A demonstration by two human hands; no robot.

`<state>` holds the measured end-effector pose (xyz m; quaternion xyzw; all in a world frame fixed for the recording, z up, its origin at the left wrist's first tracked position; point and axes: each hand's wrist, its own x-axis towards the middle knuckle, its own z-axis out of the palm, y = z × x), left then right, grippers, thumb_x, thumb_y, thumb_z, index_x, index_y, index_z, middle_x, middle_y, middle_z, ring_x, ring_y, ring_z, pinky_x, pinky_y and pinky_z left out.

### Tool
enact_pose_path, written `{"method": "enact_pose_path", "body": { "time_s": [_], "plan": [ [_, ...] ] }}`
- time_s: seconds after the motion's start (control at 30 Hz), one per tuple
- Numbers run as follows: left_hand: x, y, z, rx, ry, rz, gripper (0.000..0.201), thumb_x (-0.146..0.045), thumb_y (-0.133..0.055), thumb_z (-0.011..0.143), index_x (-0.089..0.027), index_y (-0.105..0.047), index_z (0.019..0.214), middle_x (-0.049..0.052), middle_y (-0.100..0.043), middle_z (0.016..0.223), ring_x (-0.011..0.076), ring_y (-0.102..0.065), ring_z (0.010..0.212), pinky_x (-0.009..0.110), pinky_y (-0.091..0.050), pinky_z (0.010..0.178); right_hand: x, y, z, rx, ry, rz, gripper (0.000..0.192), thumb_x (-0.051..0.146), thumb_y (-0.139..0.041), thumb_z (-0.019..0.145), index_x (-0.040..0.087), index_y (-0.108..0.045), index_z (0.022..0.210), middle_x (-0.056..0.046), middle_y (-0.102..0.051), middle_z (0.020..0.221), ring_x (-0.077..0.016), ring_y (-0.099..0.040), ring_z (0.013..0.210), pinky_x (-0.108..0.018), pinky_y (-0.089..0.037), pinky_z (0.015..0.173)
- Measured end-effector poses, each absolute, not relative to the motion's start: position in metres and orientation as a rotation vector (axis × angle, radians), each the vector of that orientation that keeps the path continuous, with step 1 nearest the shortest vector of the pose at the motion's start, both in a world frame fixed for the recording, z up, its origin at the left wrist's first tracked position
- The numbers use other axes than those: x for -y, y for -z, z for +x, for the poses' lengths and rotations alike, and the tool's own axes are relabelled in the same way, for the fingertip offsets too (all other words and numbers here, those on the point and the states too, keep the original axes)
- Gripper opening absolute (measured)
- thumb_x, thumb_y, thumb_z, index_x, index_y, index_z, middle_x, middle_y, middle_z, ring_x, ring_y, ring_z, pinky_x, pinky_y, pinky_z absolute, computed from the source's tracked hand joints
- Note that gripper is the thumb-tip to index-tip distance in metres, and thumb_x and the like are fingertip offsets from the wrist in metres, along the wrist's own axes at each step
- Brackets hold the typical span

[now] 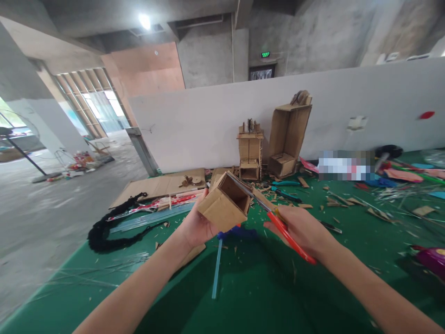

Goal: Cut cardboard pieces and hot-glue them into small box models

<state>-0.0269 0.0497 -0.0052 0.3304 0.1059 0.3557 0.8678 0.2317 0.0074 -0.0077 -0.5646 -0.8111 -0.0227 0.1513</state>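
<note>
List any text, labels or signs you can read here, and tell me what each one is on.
None can be read.
Green lit sign high on the grey concrete wall: characters too small.
Pixelated patch on the green table: blurred out.
Small brown cardboard box in the left hand and red-handled scissors in the right hand: no print visible.

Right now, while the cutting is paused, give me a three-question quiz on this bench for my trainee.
1. True or false: the left hand holds the small open cardboard box above the green table.
2. Which tool is in the right hand? A) red-handled scissors B) glue gun C) ruler
3. Fill in: the scissors' blades reach the box at its ____ end.

Key:
1. True; the box is lifted clear of the table.
2. A; the red handles run along the hand and wrist.
3. Open; the blades lie across the rim of the opening.
</note>
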Motion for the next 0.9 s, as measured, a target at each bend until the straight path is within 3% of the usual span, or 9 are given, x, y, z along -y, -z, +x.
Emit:
{"method": "enact_pose_path", "body": {
  "time_s": [0.27,0.53,0.9],
  "plan": [
    [-0.051,0.012,-0.027,-0.233,-0.756,0.717,0.053,-0.054,-0.030,0.091,-0.015,-0.059,0.114,0.007,-0.067,0.110,0.0210,-0.061,0.103,0.036,-0.043,0.093,-0.002,0.009,0.227,2.315,0.000,-1.548,0.031,0.048,-0.041,0.086,0.023,-0.040,0.068,-0.003,-0.055,0.069,-0.0187,-0.052,0.061,-0.029,-0.037,0.057],
    [-0.051,0.015,-0.026,-0.361,-0.759,0.702,0.048,-0.055,-0.038,0.088,-0.018,-0.062,0.107,0.005,-0.069,0.104,0.0182,-0.063,0.098,0.032,-0.045,0.090,-0.006,0.006,0.228,2.290,0.041,-1.654,0.029,0.047,-0.043,0.086,0.022,-0.047,0.073,-0.006,-0.058,0.074,-0.0218,-0.058,0.069,-0.030,-0.039,0.059],
    [-0.051,0.016,-0.030,-0.393,-0.758,0.704,0.047,-0.053,-0.042,0.086,-0.018,-0.058,0.113,0.006,-0.067,0.108,0.0226,-0.059,0.104,0.039,-0.040,0.095,-0.007,0.008,0.228,2.316,0.132,-1.636,0.039,0.052,-0.036,0.089,0.023,-0.045,0.063,-0.007,-0.061,0.065,-0.0223,-0.060,0.061,-0.030,-0.037,0.057]
  ]
}}
